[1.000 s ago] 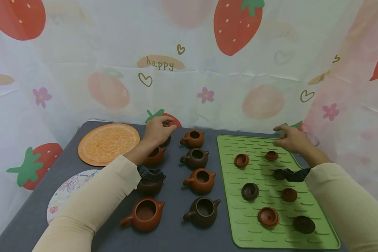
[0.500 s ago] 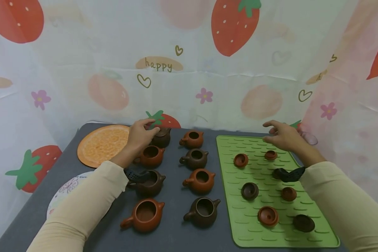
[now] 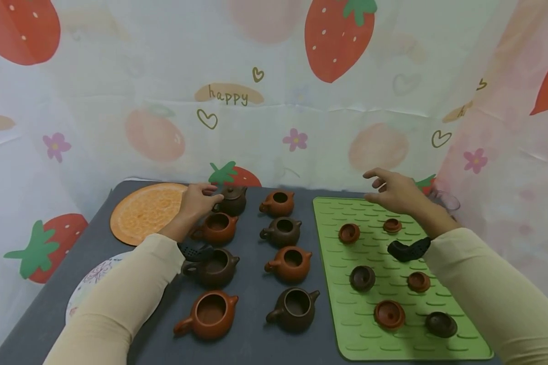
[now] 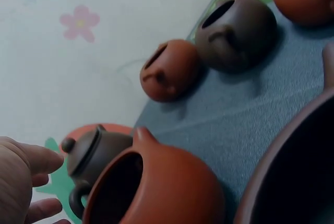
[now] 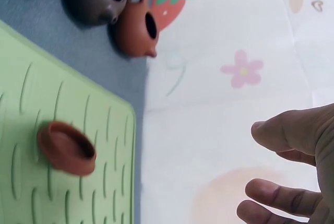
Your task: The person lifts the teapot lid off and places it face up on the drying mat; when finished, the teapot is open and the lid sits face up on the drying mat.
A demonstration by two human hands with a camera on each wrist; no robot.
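My left hand (image 3: 197, 202), fingers loosely bent and holding nothing, is beside a dark brown teapot (image 3: 234, 202) with its lid on, at the back of the left column. In the left wrist view its thumb tip is close to the lid's knob (image 4: 68, 144). Lidless reddish-brown (image 3: 215, 227) and dark teapots (image 3: 216, 268) stand in front. My right hand (image 3: 395, 191) hovers over the back of the green mat (image 3: 329, 223) with relaxed fingers, nothing in them. Upturned teapot lids, reddish (image 3: 349, 233) and dark (image 3: 363, 278), lie on that mat.
A second column of lidless teapots (image 3: 286, 230) stands between the left column and the mat. An orange round placemat (image 3: 141, 213) and a white patterned one (image 3: 91, 279) lie at the left. Strawberry-print cloth (image 3: 274, 126) hangs behind the table.
My left hand has drawn left and slightly down, uncovering the lidded dark teapot. My right hand has shifted left over the mat's back edge.
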